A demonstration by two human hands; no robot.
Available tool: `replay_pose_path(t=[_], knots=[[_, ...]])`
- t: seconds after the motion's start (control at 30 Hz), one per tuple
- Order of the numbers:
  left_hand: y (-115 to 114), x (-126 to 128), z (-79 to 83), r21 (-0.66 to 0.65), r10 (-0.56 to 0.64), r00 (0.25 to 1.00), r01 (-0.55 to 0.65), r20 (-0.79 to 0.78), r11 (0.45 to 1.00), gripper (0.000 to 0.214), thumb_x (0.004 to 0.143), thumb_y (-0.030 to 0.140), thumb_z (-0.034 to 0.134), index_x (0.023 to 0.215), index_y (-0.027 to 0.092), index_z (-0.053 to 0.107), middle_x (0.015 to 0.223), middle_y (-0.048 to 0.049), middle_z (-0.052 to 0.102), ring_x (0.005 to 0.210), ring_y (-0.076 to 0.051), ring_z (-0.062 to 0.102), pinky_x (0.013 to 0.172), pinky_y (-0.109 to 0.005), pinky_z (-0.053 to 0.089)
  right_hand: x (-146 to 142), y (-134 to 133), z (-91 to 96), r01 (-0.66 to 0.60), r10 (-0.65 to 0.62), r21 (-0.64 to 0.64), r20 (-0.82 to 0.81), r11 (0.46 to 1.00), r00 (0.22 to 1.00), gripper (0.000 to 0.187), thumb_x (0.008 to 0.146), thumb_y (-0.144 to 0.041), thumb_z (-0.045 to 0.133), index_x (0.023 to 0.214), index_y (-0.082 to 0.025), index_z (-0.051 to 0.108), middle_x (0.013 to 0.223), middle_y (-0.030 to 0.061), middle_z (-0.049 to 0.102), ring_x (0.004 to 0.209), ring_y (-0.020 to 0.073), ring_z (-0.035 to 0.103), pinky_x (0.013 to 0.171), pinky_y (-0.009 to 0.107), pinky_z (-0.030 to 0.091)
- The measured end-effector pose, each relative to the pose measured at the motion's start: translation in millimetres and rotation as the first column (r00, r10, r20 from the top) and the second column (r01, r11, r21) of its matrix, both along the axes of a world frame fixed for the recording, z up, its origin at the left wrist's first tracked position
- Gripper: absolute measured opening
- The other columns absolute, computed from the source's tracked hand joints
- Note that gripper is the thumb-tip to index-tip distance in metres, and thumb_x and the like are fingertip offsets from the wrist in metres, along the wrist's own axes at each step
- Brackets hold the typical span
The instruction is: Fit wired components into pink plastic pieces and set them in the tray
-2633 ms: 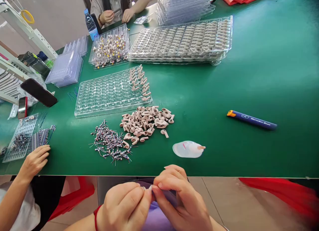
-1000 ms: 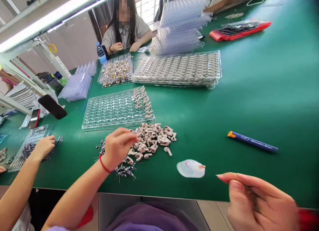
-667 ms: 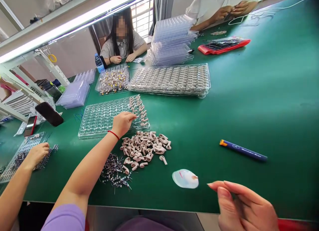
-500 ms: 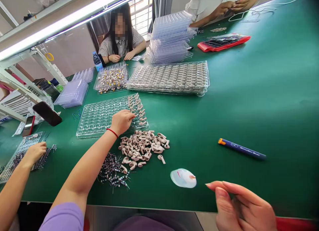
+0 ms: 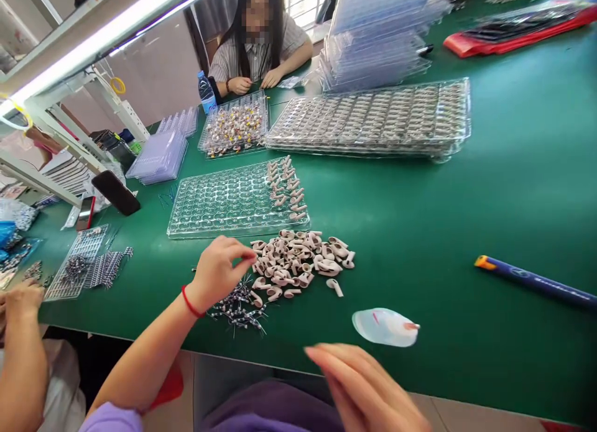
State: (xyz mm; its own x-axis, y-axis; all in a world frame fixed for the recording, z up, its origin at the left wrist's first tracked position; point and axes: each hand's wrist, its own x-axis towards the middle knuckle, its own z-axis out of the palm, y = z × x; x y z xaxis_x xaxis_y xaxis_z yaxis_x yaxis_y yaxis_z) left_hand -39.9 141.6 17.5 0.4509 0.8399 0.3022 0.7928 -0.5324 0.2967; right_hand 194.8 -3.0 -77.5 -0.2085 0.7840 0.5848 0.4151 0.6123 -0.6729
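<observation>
My left hand [image 5: 222, 270], with a red cord on the wrist, is at the left edge of a pile of pale pink earbud shells [image 5: 298, 261]. Its thumb and forefinger tips come together; what is between them, if anything, does not show. Below the shells lies a heap of small dark parts with thin wire leads [image 5: 240, 311]. My right hand [image 5: 368, 385] is near the table's front edge, slightly blurred, its fingers pressed together and the thumb mostly hidden. Behind the pile, a clear plastic tray [image 5: 214, 199] has shells in its right-hand columns.
A whitish translucent pad [image 5: 385, 327] and a blue pen [image 5: 536, 281] lie to the right. Filled clear trays [image 5: 373, 121] and stacked trays [image 5: 377, 40] stand behind. A person [image 5: 256, 53] sits across the table; another person's hand [image 5: 23, 298] is at far left.
My left hand has come back from the tray to the edge of the shell pile. My right hand has moved left, towards the front edge. The view has shifted.
</observation>
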Motion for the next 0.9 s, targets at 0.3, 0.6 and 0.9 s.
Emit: replay_pose_path(t=[0.3,0.6,0.9], knots=[[-86.2,-16.6,-26.2,-0.125,0.153,0.974,-0.133,0.165,0.983,0.009,0.086,0.017,0.068,0.087,0.021,0.075,0.076,-0.0018,0.067,0.075,-0.018,0.06,0.069,-0.031,0.051,-57.7,72.6,23.9,-0.001,-0.007,0.022,0.322,1.0,0.947,0.027,0.095,-0.008,0.042,0.096,-0.02,0.066,0.081,0.0061,0.059,0.072,0.0196,0.059,0.064,0.032,0.053],[-85.5,-8.7,-30.5,-0.139,0.147,0.982,-0.129,0.123,0.982,0.013,0.084,0.011,0.068,0.09,0.02,0.075,0.078,-0.0027,0.064,0.078,-0.019,0.058,0.07,-0.031,0.049,-59.1,69.9,24.6,-0.106,0.091,0.01,0.434,0.994,0.896,0.034,0.089,0.002,0.042,0.089,-0.022,0.067,0.081,0.0057,0.06,0.071,0.0194,0.054,0.063,0.031,0.048],[-72.0,6.7,-26.2,-0.251,0.159,0.985,-0.172,-0.071,0.953,0.011,0.082,0.018,0.073,0.092,0.019,0.073,0.085,-0.0047,0.062,0.085,-0.022,0.057,0.078,-0.036,0.05,-45.4,63.2,30.4,-0.111,0.119,-0.042,0.323,0.993,0.939,0.027,0.094,-0.003,0.039,0.088,-0.019,0.061,0.088,0.0077,0.064,0.079,0.0199,0.061,0.071,0.032,0.055]])
